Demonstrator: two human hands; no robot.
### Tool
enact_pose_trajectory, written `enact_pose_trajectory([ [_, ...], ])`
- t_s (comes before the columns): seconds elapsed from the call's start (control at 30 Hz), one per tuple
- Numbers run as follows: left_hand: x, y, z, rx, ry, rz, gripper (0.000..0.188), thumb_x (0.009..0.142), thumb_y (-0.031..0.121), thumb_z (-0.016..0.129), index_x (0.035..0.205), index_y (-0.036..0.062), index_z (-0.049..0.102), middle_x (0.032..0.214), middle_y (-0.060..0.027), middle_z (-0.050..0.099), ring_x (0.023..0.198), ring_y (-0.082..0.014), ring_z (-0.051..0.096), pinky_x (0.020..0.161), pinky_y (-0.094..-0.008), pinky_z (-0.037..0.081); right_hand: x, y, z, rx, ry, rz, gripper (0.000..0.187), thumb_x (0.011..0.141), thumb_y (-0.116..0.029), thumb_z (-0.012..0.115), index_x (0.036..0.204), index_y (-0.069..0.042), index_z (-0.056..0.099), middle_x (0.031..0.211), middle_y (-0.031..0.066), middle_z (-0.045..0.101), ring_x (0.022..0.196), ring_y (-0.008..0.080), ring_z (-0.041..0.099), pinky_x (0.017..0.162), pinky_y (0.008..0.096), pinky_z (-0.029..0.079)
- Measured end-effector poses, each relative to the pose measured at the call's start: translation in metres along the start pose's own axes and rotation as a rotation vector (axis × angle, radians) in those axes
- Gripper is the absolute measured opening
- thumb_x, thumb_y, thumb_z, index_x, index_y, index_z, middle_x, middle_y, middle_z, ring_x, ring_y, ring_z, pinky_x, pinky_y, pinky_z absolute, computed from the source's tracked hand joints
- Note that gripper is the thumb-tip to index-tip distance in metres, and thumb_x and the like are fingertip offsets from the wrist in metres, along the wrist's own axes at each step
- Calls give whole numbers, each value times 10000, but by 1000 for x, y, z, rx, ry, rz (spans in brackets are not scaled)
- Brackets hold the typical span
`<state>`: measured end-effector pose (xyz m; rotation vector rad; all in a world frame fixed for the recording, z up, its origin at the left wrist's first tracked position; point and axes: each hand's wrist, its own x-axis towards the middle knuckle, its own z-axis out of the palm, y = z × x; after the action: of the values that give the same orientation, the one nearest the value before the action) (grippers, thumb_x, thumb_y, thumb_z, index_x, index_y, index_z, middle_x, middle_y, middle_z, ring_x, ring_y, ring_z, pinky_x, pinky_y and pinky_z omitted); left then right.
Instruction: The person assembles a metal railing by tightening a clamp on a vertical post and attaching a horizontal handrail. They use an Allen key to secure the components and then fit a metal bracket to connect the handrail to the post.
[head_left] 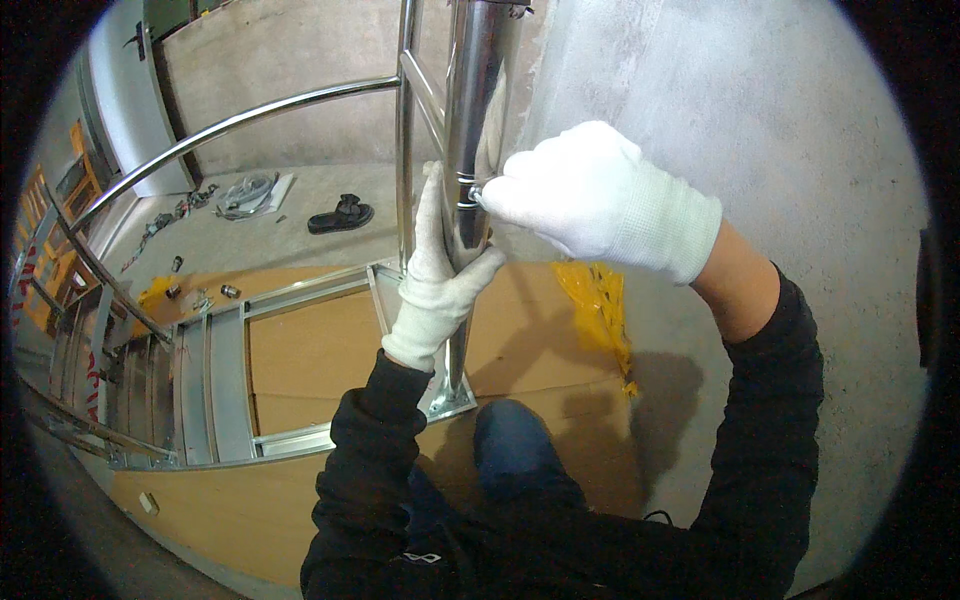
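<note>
An upright metal post [480, 90], round, mirror-bright and streaked with dark reflections, stands between the two hands. The gloved right hand [595, 195], fingers curled, is pinched onto a fitting at its right. The gloved left hand [432, 285] grips the post slightly lower. Smallest, the fitting [475, 193] is silvery, touching the post.

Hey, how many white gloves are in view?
2: one on the left hand, holding the shiny post; one on the right hand, at a small metal piece on it.
</note>
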<state>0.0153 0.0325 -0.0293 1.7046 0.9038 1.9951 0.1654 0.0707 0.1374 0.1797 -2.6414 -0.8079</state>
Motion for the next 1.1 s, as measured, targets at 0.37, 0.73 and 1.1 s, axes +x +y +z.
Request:
enact_pose_trajectory([
  [0.37, 2, -1, 2, -10, -4, 87, 936, 811, 45, 677, 1504, 74, 48, 1459, -163, 304, 1270, -244, 424, 1006, -340, 425, -3, -15, 8, 88, -43, 188, 123, 812, -201, 578, 826, -83, 544, 662, 124, 597, 614, 318, 634, 540, 424, 509],
  [0.73, 2, 6, 6, -41, 16, 46, 932, 810, 24, 687, 1503, 77, 65, 1373, -161, 416, 1206, -213, 481, 986, -328, 436, -7, -27, 23, 646, 20, 520, 219, 919, -244, 506, 856, -36, 536, 683, 203, 581, 702, 402, 606, 659, 480, 480],
  [1.1, 3, 5, 5, -51, 27, 71, 899, 814, -9, 652, 1501, 74, 79, 1354, -144, 432, 1196, -213, 483, 996, -320, 422, -2, -27, 12, 245, -95, 424, 151, 908, -186, 548, 916, -39, 580, 634, 130, 586, 616, 285, 632, 573, 362, 496],
])
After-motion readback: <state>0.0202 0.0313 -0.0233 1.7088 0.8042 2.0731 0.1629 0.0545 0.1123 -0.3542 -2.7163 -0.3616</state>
